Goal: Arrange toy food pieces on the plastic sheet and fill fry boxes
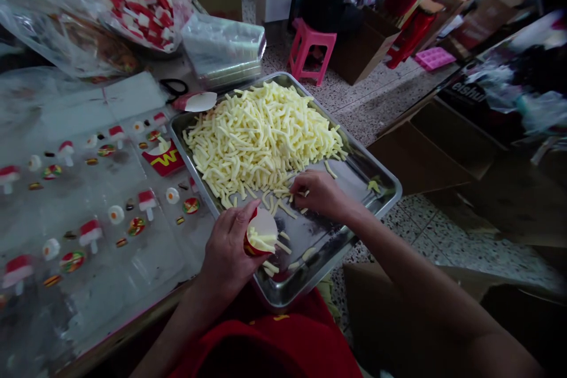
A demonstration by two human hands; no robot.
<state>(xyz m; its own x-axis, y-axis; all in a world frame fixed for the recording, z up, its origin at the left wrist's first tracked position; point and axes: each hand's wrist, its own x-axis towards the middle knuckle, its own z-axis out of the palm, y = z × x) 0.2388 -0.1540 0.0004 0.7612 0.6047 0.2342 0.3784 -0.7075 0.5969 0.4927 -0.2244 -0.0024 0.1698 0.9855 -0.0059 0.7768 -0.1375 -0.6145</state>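
Note:
My left hand point(229, 243) is wrapped round a small red french fry box point(263, 225) with a white inside, tilted so its mouth faces me. Several pale yellow toy fries point(261, 240) lie in it. Over the metal tray point(319, 230), my right hand point(319, 194) has its fingers pinched at the near edge of a big heap of fries point(261, 136). Pale fries show at those fingertips. Loose fries are scattered on the tray between my hands. Left of the tray, a filled red fry box point(163, 156) with a yellow zigzag lies on the table.
Rows of small toy foods point(91, 233) cover the table at left. Black-handled scissors point(173, 90), a clear plastic stack point(225, 50) and a bag of red-and-white pieces point(142, 9) lie behind. Cardboard boxes point(425, 153) stand right; a person sits beyond, on a pink stool point(312, 47).

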